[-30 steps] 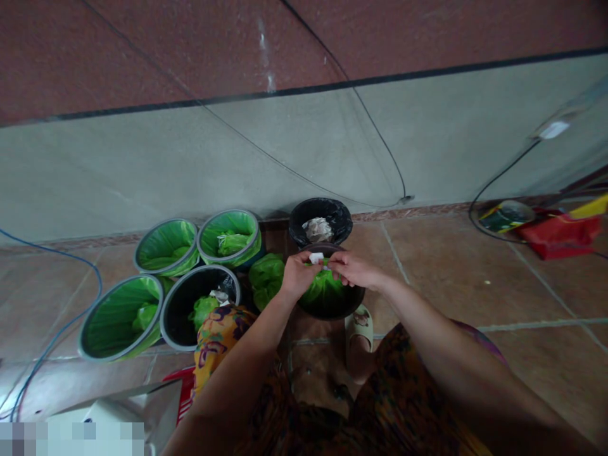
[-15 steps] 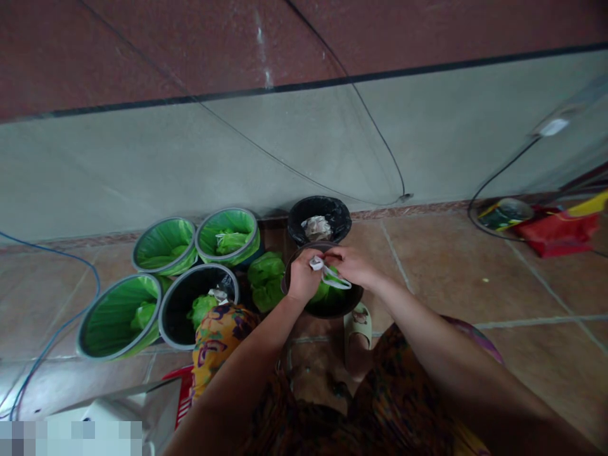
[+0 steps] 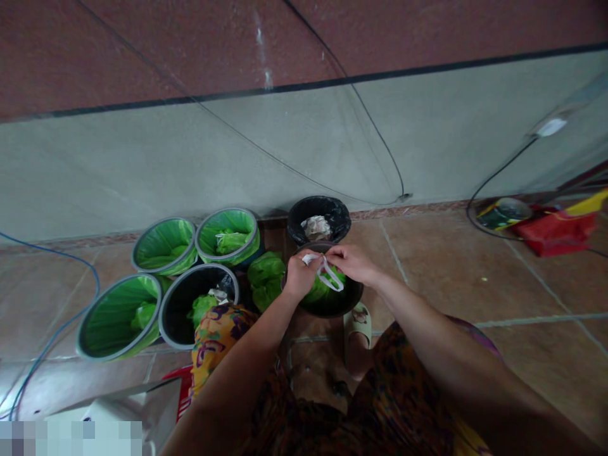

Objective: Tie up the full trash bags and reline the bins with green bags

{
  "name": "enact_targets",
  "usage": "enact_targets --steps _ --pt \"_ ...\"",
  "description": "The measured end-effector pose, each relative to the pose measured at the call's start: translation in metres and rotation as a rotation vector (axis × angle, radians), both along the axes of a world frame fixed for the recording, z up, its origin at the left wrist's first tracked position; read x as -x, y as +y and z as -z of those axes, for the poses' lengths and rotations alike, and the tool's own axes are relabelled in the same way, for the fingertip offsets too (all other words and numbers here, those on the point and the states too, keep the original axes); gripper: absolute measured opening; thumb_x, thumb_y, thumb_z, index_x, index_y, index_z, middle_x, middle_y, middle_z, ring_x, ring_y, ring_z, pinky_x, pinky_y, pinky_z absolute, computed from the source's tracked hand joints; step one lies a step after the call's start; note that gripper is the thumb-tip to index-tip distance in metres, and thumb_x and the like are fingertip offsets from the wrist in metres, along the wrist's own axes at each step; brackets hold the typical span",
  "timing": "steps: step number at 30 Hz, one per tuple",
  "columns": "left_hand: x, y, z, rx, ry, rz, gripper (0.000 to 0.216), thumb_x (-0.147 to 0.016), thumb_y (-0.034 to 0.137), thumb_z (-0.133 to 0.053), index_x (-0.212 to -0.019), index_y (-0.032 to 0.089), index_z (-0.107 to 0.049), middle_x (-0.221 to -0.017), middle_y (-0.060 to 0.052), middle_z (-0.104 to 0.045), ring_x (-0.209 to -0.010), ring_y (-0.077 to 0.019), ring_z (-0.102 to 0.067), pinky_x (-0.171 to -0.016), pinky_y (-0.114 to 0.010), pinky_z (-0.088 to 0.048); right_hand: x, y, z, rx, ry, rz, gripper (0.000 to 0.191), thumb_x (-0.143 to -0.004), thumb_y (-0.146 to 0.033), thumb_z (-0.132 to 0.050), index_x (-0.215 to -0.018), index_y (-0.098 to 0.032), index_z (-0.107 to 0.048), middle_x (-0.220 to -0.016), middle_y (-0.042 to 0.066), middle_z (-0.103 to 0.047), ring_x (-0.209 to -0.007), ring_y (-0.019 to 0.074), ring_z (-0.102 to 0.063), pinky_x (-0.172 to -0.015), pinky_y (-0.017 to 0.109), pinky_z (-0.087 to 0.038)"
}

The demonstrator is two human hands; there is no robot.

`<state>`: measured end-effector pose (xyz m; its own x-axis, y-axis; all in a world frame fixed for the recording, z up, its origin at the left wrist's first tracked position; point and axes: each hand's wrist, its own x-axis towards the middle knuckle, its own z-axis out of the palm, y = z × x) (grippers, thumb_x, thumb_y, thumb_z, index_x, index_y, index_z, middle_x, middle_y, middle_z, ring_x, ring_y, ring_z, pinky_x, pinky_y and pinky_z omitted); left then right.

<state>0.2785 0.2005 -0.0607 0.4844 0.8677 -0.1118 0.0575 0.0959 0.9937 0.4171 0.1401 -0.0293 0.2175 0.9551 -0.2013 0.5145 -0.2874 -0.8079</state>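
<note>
My left hand (image 3: 299,276) and my right hand (image 3: 354,264) meet over a dark round bin (image 3: 354,297) that holds a green bag (image 3: 319,290). Both hands pinch a thin white strip (image 3: 327,276) that loops down between them; a small white scrap sticks up from the left hand's fingers. Just beyond stands a black-lined bin (image 3: 320,218) with crumpled paper inside.
Four more round bins stand to the left, three with green liners (image 3: 164,244) (image 3: 229,233) (image 3: 116,315) and one dark (image 3: 197,304). A loose green bag (image 3: 266,277) lies between the bins. Cables run along the wall and floor. Red and yellow items (image 3: 553,228) sit at far right.
The white strip has been drawn out from a small wad into a hanging loop between my hands. The hands stay over the same bin.
</note>
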Motion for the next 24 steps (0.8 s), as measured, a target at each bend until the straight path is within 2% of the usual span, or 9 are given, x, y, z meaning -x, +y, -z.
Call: enact_targets --steps 3,7,10,15,17,19,22,23,24 --pt "0.001 0.002 0.003 -0.052 0.034 -0.056 0.010 -0.072 0.025 -0.064 -0.069 0.017 -0.061 -0.061 0.003 -0.061 -0.057 -0.0099 -0.054 -0.055 -0.021 -0.041 0.002 0.000 -0.008 -0.046 -0.277 -0.050 0.020 -0.085 -0.021 -0.050 -0.083 -0.016 -0.070 -0.079 0.004 -0.070 -0.069 0.0127 -0.058 -0.063 0.023 -0.038" --pt "0.005 0.006 0.006 -0.091 0.095 -0.091 0.013 -0.074 0.029 -0.062 -0.070 0.017 -0.060 -0.060 0.005 -0.056 -0.057 -0.0090 -0.050 -0.056 -0.021 -0.038 0.002 -0.002 -0.012 0.028 -0.452 -0.080 0.020 -0.087 -0.020 -0.050 -0.090 -0.016 -0.070 -0.087 0.007 -0.072 -0.074 0.0161 -0.062 -0.066 0.025 -0.037" --pt "0.007 0.007 0.005 -0.050 0.061 -0.078 0.015 -0.074 0.030 -0.063 -0.068 0.017 -0.058 -0.060 0.004 -0.057 -0.058 -0.0091 -0.051 -0.059 -0.021 -0.039 0.001 -0.003 -0.011 0.072 -0.564 -0.061 0.017 -0.085 -0.019 -0.053 -0.090 -0.018 -0.069 -0.088 0.008 -0.072 -0.075 0.0174 -0.062 -0.065 0.025 -0.036" --pt "0.011 0.007 0.001 0.076 -0.079 -0.009 0.015 -0.072 0.030 -0.064 -0.067 0.016 -0.060 -0.064 0.001 -0.062 -0.062 -0.0107 -0.056 -0.065 -0.024 -0.044 -0.007 -0.005 -0.005 0.101 -0.515 -0.077 0.016 -0.084 -0.019 -0.054 -0.089 -0.019 -0.069 -0.090 0.008 -0.072 -0.080 0.0186 -0.064 -0.067 0.025 -0.038" --pt "0.013 0.007 0.000 0.082 -0.060 0.055 0.015 -0.071 0.029 -0.065 -0.066 0.015 -0.062 -0.064 0.000 -0.064 -0.061 -0.0107 -0.055 -0.065 -0.024 -0.043 -0.011 -0.007 0.001 0.093 -0.460 -0.129 0.019 -0.085 -0.019 -0.054 -0.097 -0.018 -0.069 -0.098 0.009 -0.072 -0.089 0.0198 -0.064 -0.073 0.025 -0.041" --pt "0.013 0.005 -0.001 0.074 -0.032 0.095 0.015 -0.070 0.029 -0.067 -0.064 0.015 -0.063 -0.061 0.000 -0.062 -0.059 -0.0100 -0.053 -0.063 -0.024 -0.042 -0.010 -0.011 0.010 0.071 -0.433 -0.197 0.033 -0.081 -0.021 -0.061 -0.114 -0.017 -0.064 -0.114 0.011 -0.068 -0.101 0.0221 -0.063 -0.082 0.027 -0.043" --pt "0.010 -0.002 0.004 0.115 -0.051 0.101 0.013 -0.066 0.027 -0.068 -0.065 0.015 -0.063 -0.059 0.002 -0.059 -0.058 -0.0094 -0.052 -0.062 -0.024 -0.042 0.000 -0.016 0.023 0.074 -0.439 -0.287 0.068 -0.069 -0.026 -0.075 -0.133 -0.017 -0.053 -0.131 0.015 -0.059 -0.112 0.0264 -0.059 -0.092 0.032 -0.044" --pt "0.008 -0.004 0.006 0.137 -0.068 0.104 0.013 -0.064 0.025 -0.069 -0.067 0.015 -0.062 -0.061 0.002 -0.060 -0.059 -0.0095 -0.053 -0.063 -0.024 -0.042 0.005 -0.017 0.027 0.085 -0.448 -0.313 0.069 -0.068 -0.026 -0.076 -0.132 -0.017 -0.054 -0.132 0.015 -0.059 -0.113 0.0271 -0.059 -0.093 0.032 -0.044" --pt "0.006 -0.005 0.008 0.156 -0.081 0.108 0.013 -0.062 0.024 -0.069 -0.068 0.015 -0.062 -0.063 0.002 -0.060 -0.060 -0.0098 -0.054 -0.064 -0.024 -0.043 0.009 -0.018 0.030 0.102 -0.462 -0.330 0.061 -0.070 -0.026 -0.075 -0.128 -0.017 -0.057 -0.128 0.014 -0.061 -0.112 0.0271 -0.060 -0.093 0.032 -0.045"
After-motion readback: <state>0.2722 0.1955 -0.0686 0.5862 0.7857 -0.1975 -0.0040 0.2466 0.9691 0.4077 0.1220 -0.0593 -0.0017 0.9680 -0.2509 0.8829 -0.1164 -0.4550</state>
